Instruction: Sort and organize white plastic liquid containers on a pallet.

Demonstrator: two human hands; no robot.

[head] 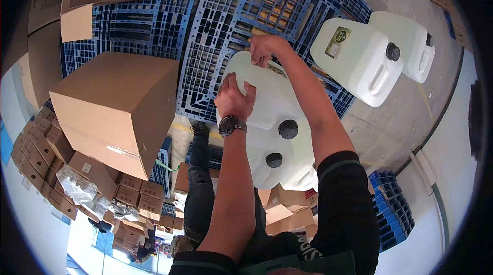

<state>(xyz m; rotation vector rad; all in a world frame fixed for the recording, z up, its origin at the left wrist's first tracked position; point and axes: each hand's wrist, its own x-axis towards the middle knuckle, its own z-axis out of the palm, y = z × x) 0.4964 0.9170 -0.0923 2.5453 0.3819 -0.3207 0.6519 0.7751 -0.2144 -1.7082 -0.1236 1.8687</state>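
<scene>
A translucent white plastic jerrycan (269, 98) stands before me at the near edge of a blue plastic pallet (200, 63). My left hand (235, 99), with a black wristwatch at the wrist, lies on it, thumb apart from the fingers. My right hand (266, 49) is at its far edge with curled fingers beside a green label (277, 70); whether they pinch anything is hidden. One black screw cap (288, 129) shows on this side. Nearer my body, a second cap (274, 160) sits on another white jerrycan (265, 176), and my right arm partly covers the jerrycans.
Two more white jerrycans (356, 59) (408, 40) stand at the right. A large cardboard box (111, 109) is at my left, with stacked cartons (38, 151) beyond. Stacked blue pallets (391, 209) stand by the wall at lower right. A person (144, 252) is far off.
</scene>
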